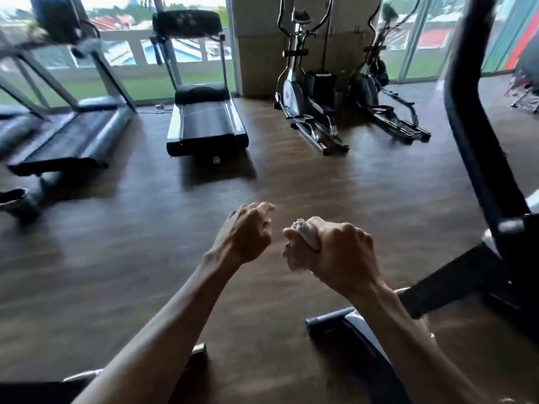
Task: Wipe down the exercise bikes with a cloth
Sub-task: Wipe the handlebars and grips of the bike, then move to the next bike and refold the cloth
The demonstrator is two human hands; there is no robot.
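The right hand (335,252) grasped a bunched pale cloth (297,252) above the wooden floor (145,258). The left hand (248,231), just beside it, hung loosely curled, holding nothing.

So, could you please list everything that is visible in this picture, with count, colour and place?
treadmills: two in full view, black and grey, far left and centre, by the windows; part of a third at the left edge
elliptical trainers: two, black and silver, far centre-right, beside a beige pillar
exercise machine: one, black frame, close on the right; its type is unclear
floor: dark brown wood
windows: along the far wall, green outside
cloth: one, whitish, bunched in the right hand
left hand: fingers loosely curled, holds nothing
right hand: grips the cloth, beside the left hand
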